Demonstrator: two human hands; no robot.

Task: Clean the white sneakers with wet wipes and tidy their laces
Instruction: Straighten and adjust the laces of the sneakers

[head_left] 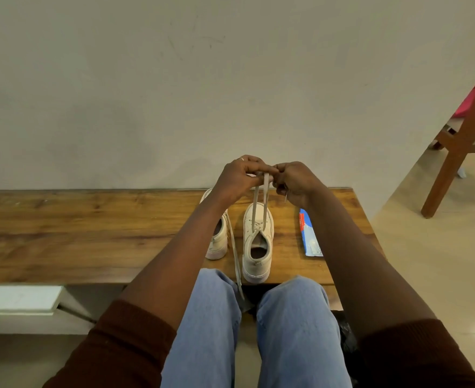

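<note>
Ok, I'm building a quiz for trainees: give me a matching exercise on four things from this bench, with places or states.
1. right white sneaker
2. left white sneaker
3. blue wet-wipe pack
4. loose pale lace

A. lies flat on the wooden bench, rightmost
B. trails over the bench's near edge
C. laces pinched up by left hand and right hand
D. partly behind the left forearm

Pairs: 1-C, 2-D, 3-A, 4-B

Domestic interior, by appearance a plain room in a home. Long low brown wooden bench set against a bare off-white plastered wall. Glossy beige tiled floor; reddish-brown wooden furniture frame standing far right.
</note>
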